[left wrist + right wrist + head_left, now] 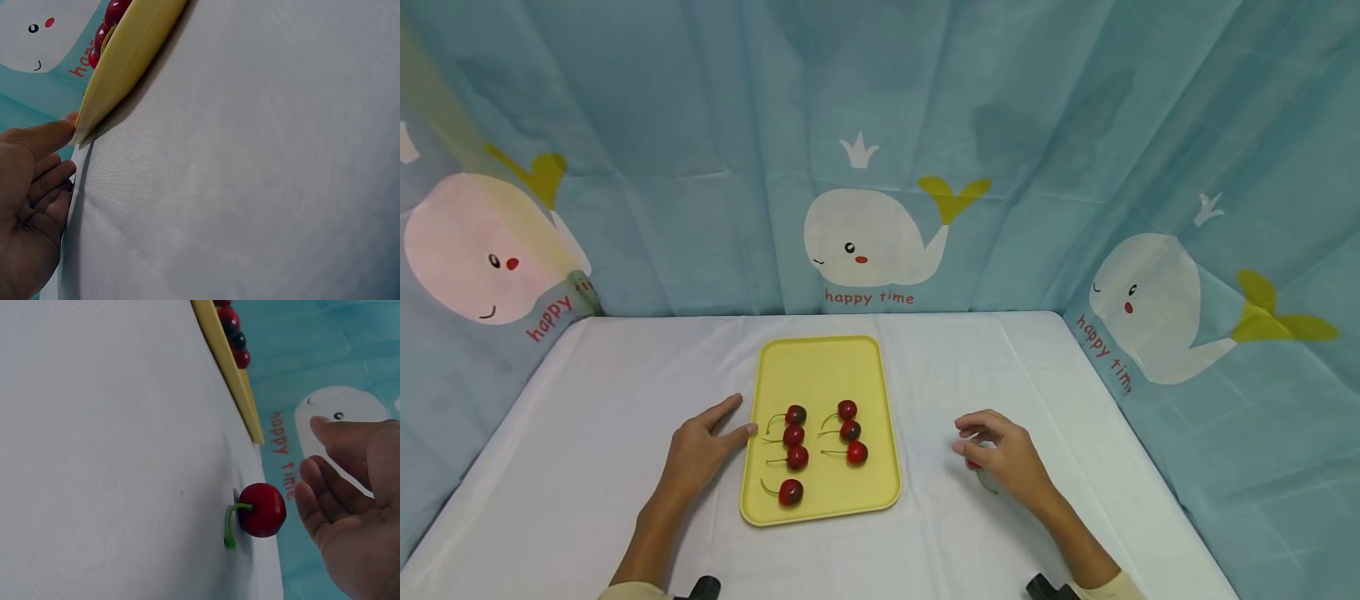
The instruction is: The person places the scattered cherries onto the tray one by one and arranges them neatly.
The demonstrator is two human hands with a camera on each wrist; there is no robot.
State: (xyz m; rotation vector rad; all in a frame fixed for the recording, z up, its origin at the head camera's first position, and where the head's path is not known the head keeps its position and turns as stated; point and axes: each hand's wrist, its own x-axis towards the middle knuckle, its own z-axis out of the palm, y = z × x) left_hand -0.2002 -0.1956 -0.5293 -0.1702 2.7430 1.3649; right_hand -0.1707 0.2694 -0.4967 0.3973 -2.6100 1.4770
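Note:
On the white cloth lies a yellow tray [820, 367] with dark red cherries in two columns: several on the left and three on the right. My left hand [700, 454] is at the tray's left side, its thumb touching the rim, as the left wrist view also shows beside the tray edge [134, 53]. To the right of the tray, my right hand [1003, 454] hovers just over a single red cherry [262, 510] with a green stem. Its fingers are loosely bent, and a gap shows between them and the cherry in the right wrist view. From the head, that hand mostly hides this cherry.
A white cloth [940, 533] covers the table. Blue curtains [700, 233] printed with whales rise behind the table and along both sides. Dark straps [703, 587] show near the wrists at the bottom of the head view.

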